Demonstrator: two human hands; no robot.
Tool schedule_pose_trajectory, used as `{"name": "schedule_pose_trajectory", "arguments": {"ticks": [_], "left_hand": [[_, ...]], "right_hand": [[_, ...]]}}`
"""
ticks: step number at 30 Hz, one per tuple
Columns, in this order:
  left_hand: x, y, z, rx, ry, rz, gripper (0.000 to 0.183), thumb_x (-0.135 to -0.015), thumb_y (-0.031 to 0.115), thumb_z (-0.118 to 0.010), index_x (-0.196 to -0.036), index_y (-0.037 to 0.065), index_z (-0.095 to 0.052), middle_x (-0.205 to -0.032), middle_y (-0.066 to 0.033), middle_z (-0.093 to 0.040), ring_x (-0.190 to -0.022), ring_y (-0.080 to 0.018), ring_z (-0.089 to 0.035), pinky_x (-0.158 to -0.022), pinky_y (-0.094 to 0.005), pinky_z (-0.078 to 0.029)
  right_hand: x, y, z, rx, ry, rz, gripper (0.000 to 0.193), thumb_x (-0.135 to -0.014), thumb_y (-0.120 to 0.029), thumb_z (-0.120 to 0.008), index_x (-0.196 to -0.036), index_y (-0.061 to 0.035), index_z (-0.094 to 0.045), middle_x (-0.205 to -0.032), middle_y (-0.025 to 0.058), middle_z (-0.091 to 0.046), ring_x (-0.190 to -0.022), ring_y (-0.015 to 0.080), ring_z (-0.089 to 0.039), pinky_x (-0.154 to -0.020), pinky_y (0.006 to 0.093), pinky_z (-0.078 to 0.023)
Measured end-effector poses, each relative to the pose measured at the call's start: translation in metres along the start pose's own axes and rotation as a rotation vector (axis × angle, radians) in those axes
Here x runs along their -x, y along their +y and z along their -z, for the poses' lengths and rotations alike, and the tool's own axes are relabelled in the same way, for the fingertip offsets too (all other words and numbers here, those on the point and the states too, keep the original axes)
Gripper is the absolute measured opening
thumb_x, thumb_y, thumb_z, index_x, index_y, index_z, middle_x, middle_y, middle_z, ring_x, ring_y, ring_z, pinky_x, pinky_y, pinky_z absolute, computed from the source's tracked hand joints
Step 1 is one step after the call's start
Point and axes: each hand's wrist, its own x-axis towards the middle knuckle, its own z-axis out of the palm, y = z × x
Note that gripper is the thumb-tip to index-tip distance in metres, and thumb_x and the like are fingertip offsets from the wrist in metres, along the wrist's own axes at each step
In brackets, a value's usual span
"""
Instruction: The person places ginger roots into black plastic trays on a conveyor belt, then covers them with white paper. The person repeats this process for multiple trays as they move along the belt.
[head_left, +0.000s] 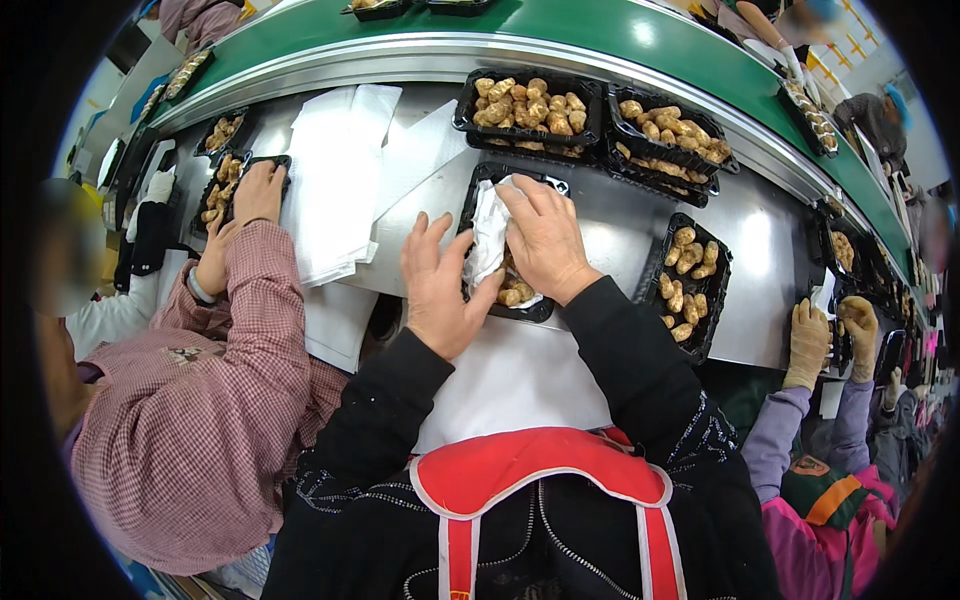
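In front of me a black plastic tray [537, 309] rests on the metal worktop, with a crumpled white paper sheet [489, 232] in it. A few small brown tubers [516, 291] show below the paper at the tray's near end; the rest is hidden. My right hand [548, 240] lies over the tray's right side, fingers bent onto the upper part of the paper. At the left side is my left hand [440, 285], its fingers apart and its thumb reaching to the paper.
Filled tuber trays [530, 110] are stacked at the back, beside another stack [668, 140]. A part-filled tray [690, 285] lies right. White sheets [340, 170] lie left. Beyond runs a green conveyor [590, 35]. Co-workers handle trays left [255, 200] and right [810, 345].
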Motion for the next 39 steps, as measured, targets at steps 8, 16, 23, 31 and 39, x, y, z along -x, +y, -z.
{"name": "schedule_pose_trajectory", "arguments": {"ticks": [8, 16, 23, 31, 39], "left_hand": [[0.001, -0.007, -0.015, -0.056, -0.035, 0.041, 0.051, -0.079, 0.007, -0.07, -0.128, 0.001, -0.061, -0.148, -0.0209, -0.046, -0.148, -0.0477, -0.03, -0.121, -0.0623, -0.019], [0.001, -0.006, -0.014, -0.084, -0.046, 0.03, 0.05, -0.079, 0.01, -0.072, -0.128, 0.006, -0.063, -0.128, -0.0108, -0.059, -0.137, -0.0363, -0.048, -0.119, -0.0657, -0.019], [-0.004, -0.004, -0.007, -0.027, -0.014, 0.039, 0.037, -0.081, 0.01, -0.076, -0.117, 0.008, -0.065, -0.12, -0.0091, -0.064, -0.13, -0.0352, -0.054, -0.117, -0.0609, -0.024], [-0.015, -0.012, 0.0, -0.026, 0.021, 0.011, 0.016, -0.081, 0.006, -0.075, -0.091, 0.011, -0.064, -0.087, -0.0021, -0.067, -0.106, -0.0264, -0.065, -0.111, -0.0536, -0.032], [-0.017, -0.014, 0.003, -0.092, 0.073, 0.029, 0.03, -0.077, 0.002, -0.073, -0.106, 0.012, -0.072, -0.083, 0.0, -0.062, -0.093, -0.0239, -0.061, -0.097, -0.0443, -0.038]], "right_hand": [[-0.036, -0.004, 0.013, 0.16, -0.195, 0.244, 0.039, -0.082, -0.004, -0.064, -0.12, -0.0114, -0.071, -0.132, 0.011, -0.062, -0.122, 0.0323, -0.054, -0.101, 0.0455, -0.039], [-0.078, -0.003, 0.027, 0.234, -0.563, 0.28, 0.03, -0.074, -0.005, -0.071, -0.103, -0.0106, -0.074, -0.104, 0.0047, -0.064, -0.107, 0.0288, -0.055, -0.098, 0.0424, -0.039], [-0.082, 0.003, 0.024, 0.139, -0.603, 0.254, 0.024, -0.071, 0.003, -0.066, -0.091, -0.0089, -0.071, -0.104, 0.0048, -0.064, -0.106, 0.0292, -0.055, -0.095, 0.0408, -0.039], [-0.084, 0.014, 0.022, 0.01, -0.535, 0.124, 0.015, -0.077, 0.001, -0.064, -0.089, -0.0081, -0.065, -0.095, 0.008, -0.066, -0.095, 0.0339, -0.059, -0.085, 0.0452, -0.046], [-0.063, 0.014, 0.004, 0.101, -0.311, 0.171, 0.01, -0.08, -0.003, -0.064, -0.089, -0.0092, -0.064, -0.09, 0.0088, -0.061, -0.095, 0.0326, -0.059, -0.084, 0.0455, -0.045]]}}
